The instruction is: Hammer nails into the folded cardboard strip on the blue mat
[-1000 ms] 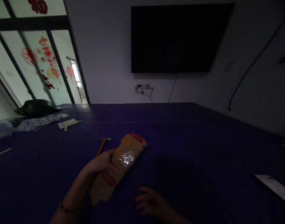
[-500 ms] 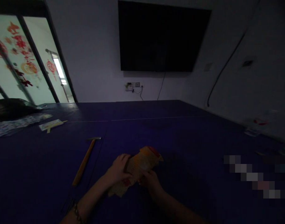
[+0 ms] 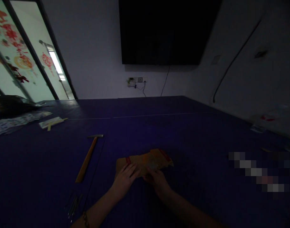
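A flat, yellow-brown patterned piece with red bands (image 3: 156, 158), perhaps cloth or paper, lies level across the front middle of the dark blue surface. My left hand (image 3: 124, 179) grips its left part, fingers over the top. At the near edge, right of centre, my right hand (image 3: 157, 182) is closed on it, and some of those fingers are hidden underneath. To the left lies a hammer (image 3: 86, 160) with a wooden handle, its metal head pointing away from me. Several thin metal rods (image 3: 75, 204), possibly nails, rest near my left forearm.
The blue surface (image 3: 182, 126) reaches back to a wall with a large black screen (image 3: 168, 31). At the far left are a dark bag (image 3: 12, 106), patterned sheets (image 3: 19, 122) and a white packet (image 3: 51, 122). A clear plastic item (image 3: 258, 127) stands by the right wall.
The yellow-brown piece has turned from slanting to nearly level, its left end swinging away from me. My left hand has shifted nearer to me on it. The view has tilted down slightly.
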A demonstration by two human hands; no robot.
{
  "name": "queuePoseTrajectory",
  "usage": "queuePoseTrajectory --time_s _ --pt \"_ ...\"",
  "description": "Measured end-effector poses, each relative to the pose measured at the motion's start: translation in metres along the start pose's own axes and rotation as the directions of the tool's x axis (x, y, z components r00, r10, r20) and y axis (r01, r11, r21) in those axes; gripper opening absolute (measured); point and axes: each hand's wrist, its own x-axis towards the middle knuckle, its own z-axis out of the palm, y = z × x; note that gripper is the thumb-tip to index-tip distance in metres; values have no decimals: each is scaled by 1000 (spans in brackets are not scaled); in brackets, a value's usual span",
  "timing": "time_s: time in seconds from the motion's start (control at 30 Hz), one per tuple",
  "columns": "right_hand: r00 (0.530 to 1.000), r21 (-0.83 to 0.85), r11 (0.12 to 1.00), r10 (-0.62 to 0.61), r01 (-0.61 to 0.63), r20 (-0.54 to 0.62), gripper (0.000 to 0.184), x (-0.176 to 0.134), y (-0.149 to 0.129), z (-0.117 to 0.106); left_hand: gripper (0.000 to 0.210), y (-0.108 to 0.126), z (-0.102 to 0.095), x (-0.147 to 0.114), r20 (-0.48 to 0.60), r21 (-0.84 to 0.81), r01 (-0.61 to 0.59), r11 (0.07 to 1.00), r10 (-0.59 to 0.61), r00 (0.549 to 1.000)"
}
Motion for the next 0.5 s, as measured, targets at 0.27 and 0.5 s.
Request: queuePoseTrajectory --time_s 0.27,0.5 --pt "997 -75 994 -73 75 30 31 4 10 -3 39 -3 3 -5 -50 -98 -26 995 22 999" --pt "970 -212 971 -55 106 235 26 22 -24 -11 35 3 -20 2 -71 -797 277 537 -539 839"
